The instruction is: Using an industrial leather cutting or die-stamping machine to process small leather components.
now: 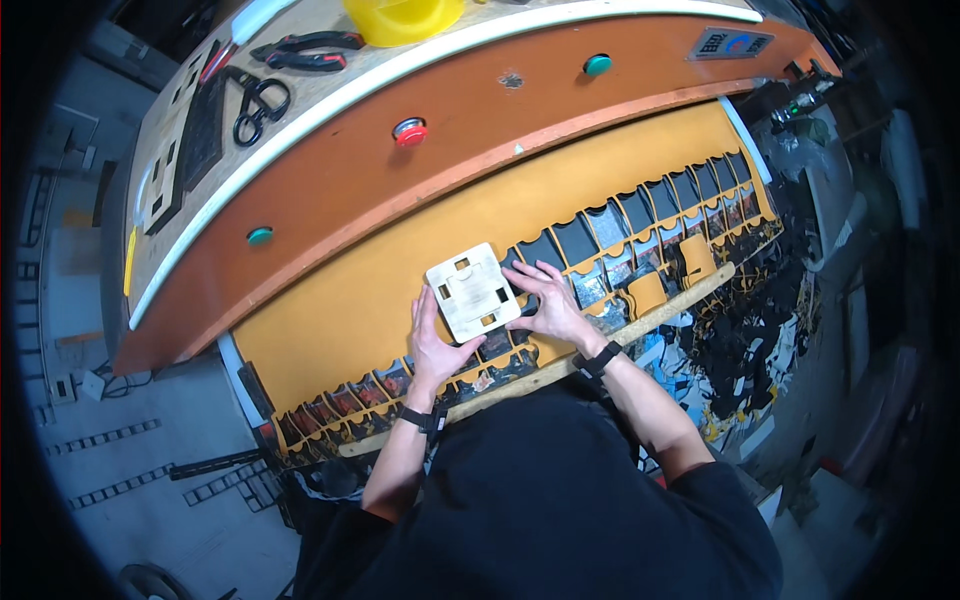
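A square, pale block with rounded corners and several dark slots [474,296] lies on a yellow-orange sheet [340,315], at the border of its cut-out part. My left hand [437,350] grips the block's left and lower edges, with thumb and fingers apart. From the other side my right hand [553,308] holds its right edge, fingers at the upper part and thumb near the lower corner. The block's underside is hidden. Rows of cut-out openings [573,242] run along the near side of the sheet, with thin strips left between them.
Beyond the sheet stands an orange machine beam [330,190] with a red button [410,132] and green buttons [597,65]. Scissors [262,105], pliers [305,52] and a yellow container [405,18] lie on top. A wooden rail [660,318] borders the near side; scraps [735,360] are heaped at right.
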Available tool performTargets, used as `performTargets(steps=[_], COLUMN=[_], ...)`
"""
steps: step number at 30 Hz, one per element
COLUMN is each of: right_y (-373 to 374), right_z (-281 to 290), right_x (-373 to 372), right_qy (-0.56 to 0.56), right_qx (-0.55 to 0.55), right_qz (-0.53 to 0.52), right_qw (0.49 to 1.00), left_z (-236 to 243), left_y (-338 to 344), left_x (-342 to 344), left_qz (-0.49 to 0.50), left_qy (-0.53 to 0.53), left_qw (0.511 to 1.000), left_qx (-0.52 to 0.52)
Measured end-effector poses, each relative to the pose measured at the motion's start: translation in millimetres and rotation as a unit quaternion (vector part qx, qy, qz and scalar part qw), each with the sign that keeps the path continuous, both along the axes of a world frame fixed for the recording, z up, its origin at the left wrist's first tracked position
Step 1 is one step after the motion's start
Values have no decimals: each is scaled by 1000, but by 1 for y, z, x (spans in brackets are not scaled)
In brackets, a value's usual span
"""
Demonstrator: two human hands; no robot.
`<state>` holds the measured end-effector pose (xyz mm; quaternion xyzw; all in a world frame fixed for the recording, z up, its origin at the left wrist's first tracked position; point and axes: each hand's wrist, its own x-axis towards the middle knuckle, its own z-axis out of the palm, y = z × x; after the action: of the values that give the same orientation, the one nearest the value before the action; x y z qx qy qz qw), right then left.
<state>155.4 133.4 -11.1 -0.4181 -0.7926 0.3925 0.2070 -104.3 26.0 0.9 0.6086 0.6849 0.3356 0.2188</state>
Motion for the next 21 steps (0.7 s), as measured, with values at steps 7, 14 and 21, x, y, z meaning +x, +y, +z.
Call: performTargets(steps=[7,14,21], right_y=[6,4,-9], right_z=[3,1,6], right_x=[7,3,3], right_qy=[10,16,29], right_qx=[13,8,30], right_qz=[5,10,11], right_qw=[1000,1000,999], left_z=[1,3,-2], left_y=[5,1,-13], left_x=[7,4,-3], left_qz=[-1,-3,-24], left_qy=[26,19,32], left_qw=[1000,1000,999], left_qx=[5,6,15])
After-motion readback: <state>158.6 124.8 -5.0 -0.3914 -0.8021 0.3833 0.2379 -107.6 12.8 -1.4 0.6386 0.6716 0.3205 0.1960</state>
